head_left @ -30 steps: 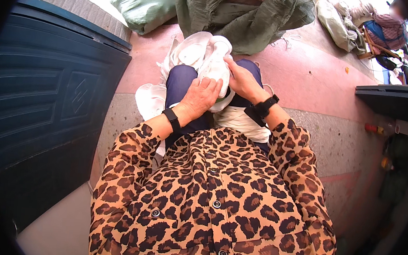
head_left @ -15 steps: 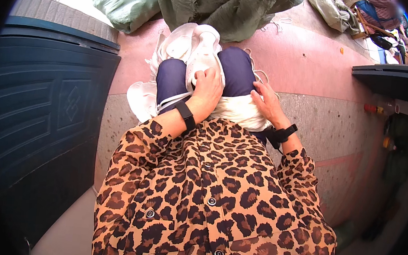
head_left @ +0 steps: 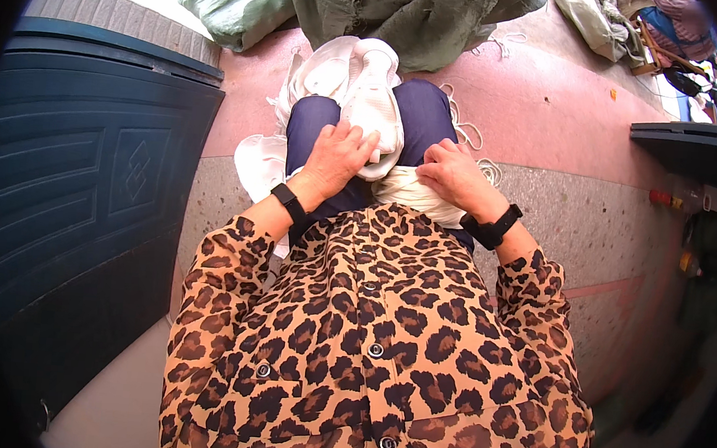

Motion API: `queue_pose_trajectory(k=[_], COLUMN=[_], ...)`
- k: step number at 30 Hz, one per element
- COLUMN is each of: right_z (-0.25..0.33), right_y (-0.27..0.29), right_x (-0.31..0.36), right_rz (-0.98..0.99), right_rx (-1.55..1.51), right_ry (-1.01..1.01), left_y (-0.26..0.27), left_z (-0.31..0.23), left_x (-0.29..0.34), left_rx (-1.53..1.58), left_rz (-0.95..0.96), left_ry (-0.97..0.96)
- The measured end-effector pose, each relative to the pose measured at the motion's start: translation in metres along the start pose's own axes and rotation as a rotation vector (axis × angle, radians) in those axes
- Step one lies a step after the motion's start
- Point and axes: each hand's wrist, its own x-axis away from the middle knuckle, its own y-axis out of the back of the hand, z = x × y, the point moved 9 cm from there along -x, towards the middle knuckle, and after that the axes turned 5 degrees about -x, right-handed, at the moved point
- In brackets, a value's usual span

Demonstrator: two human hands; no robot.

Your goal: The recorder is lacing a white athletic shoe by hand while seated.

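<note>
A white shoe [head_left: 374, 111] stands propped between my knees, with its heel end toward me. The fingers of my left hand [head_left: 336, 162] are curled onto its near left edge and grip it. A bundle of cream shoelaces [head_left: 407, 190] lies across my lap. Over the right part of this bundle is my right hand [head_left: 456, 179], its fingers bent and drawn together; whether a lace is pinched in them is hidden. More white shoe pieces [head_left: 324, 68] sit beyond my left knee. Another white piece [head_left: 259, 166] is beside my left thigh.
A dark blue panelled board [head_left: 85, 160] rises close on my left. Ahead lie a grey-green cloth heap [head_left: 408, 17] and a pale green sack [head_left: 224, 3]. Loose lace loops [head_left: 467, 131] hang by my right knee. A dark ledge [head_left: 689, 145] juts in on the right.
My left hand has shifted left from the shoe's middle to its near edge. The right hand has moved left over the lace bundle, and its fingers have drawn together. The view has shifted slightly.
</note>
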Motion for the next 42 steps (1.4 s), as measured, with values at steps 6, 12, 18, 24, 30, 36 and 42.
queue_pose_trajectory(k=[6, 12, 18, 24, 30, 36, 42], right_z=[0.001, -0.017, 0.043, 0.088, 0.085, 0.011, -0.017], right_y=[0.001, 0.060, 0.154, 0.182, 0.087, 0.030, 0.037], right_x=[-0.005, -0.011, -0.047, -0.056, -0.034, -0.006, -0.066], right_rz=[-0.008, -0.408, -0.422, -0.263, 0.243, 0.104, -0.247], right_rx=[0.025, -1.039, -1.041, -0.975, -0.758, -0.879, -1.925], right_ry=[-0.035, -0.302, -0.006, 0.056, -0.032, -0.475, -0.476], left_y=[-0.005, -0.001, 0.016, 0.019, 0.036, 0.018, 0.011], left_z=[-0.005, 0.005, 0.030, 0.026, 0.016, 0.018, -0.019], left_x=[0.006, 0.023, 0.023, 0.004, -0.038, -0.034, -0.040], left_rx=[0.072, 0.265, 0.629, 1.818, 2.419, 1.945, 1.624], left_rz=[-0.040, -0.030, -0.016, 0.306, 0.125, 0.409, 0.625], left_ry=[-0.047, 0.012, 0.174, 0.519, 0.731, 0.740, 0.565])
